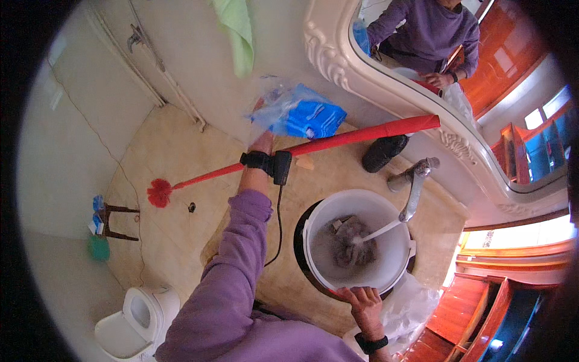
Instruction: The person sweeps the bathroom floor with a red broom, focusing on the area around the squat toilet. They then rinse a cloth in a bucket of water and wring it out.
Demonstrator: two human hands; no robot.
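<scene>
A white plastic bucket stands in the dark round basin, with cloudy water and a dark mass inside. Water runs into it from a metal faucet. My right hand has its fingers curled over the bucket's near rim, beside a small strip of red. My left hand reaches to the clear plastic of a blue package; its fingers are partly hidden, so its grip is unclear. A long red tube-like thing lies across the counter by my left wrist, one end near the mirror.
A black bottle-like object stands behind the faucet. A crumpled white plastic bag lies beside the bucket. The ornate mirror frame overhangs the counter. To the left are a toilet and a small dark stool. A light green towel hangs above.
</scene>
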